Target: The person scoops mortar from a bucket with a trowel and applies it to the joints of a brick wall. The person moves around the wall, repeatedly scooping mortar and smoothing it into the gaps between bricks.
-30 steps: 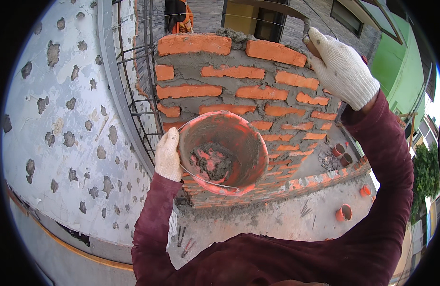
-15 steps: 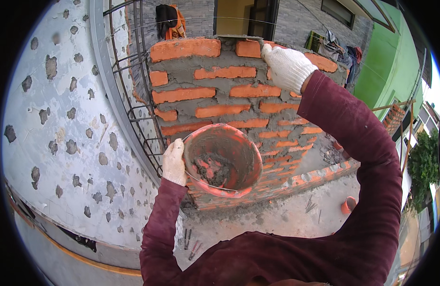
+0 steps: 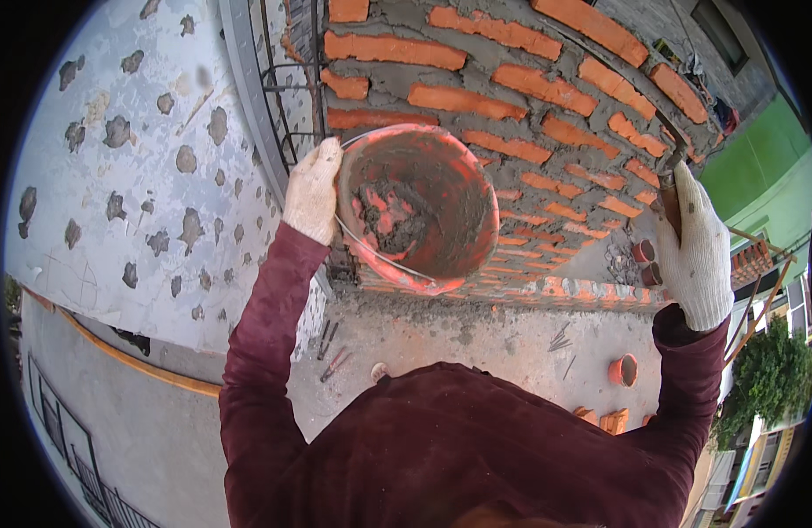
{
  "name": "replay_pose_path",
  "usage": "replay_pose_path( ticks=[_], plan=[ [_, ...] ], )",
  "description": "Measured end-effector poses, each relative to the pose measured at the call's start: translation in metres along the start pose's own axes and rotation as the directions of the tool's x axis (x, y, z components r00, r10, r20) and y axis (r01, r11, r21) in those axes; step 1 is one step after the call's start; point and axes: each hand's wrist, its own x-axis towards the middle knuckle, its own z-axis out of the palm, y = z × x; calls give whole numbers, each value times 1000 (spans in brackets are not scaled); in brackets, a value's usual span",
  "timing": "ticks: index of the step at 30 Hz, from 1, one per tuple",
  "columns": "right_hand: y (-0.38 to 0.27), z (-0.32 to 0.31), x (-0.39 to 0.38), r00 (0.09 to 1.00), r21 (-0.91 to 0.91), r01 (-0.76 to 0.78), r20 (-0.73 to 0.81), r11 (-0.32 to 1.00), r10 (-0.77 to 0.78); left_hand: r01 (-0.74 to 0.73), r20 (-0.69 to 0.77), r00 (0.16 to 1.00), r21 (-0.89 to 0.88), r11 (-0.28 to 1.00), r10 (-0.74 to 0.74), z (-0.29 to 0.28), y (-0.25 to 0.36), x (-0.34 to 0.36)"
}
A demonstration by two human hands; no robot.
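In my gloved left hand (image 3: 311,194), closed at its rim and wire handle, hangs a red bucket (image 3: 482,211) tilted toward me. Grey mortar (image 3: 395,220) lies in the bottom and coats its inner wall. My gloved right hand (image 3: 701,251) is wrapped round the wooden handle of a trowel (image 3: 671,201). The trowel's thin metal blade points up and left along the brick wall (image 3: 472,101), near its right end. Orange bricks with grey mortar joints make up this wall; whether the blade touches it I cannot tell.
Left of the brickwork stand steel reinforcing bars (image 3: 292,88) and a pale, chipped wall (image 3: 160,185). Below, the concrete floor (image 3: 476,339) holds long-handled tools (image 3: 336,363), a small red bucket (image 3: 623,370), thin rods (image 3: 560,339) and loose bricks (image 3: 614,421).
My right hand has come down and right from the wall's top, and the trowel now shows. The view has tipped downward and turned. My left hand still holds the bucket.
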Motion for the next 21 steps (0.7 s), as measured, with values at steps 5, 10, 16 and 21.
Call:
replay_pose_path(
  ticks=[5,10,16,21],
  plan=[
    [-46,87,-10,853,165,244,433,956,-293,-37,55,998,182,983,27,37,-3,-18],
    [-38,166,-50,838,72,437,329,896,-435,-94,104,992,304,948,65,69,-19,-32],
    [27,138,-88,724,113,525,461,843,-513,-73,-30,996,346,936,89,115,-29,-57],
    [55,165,-72,845,-47,521,171,852,-507,-89,-47,991,451,888,123,174,-46,-72]
  ],
)
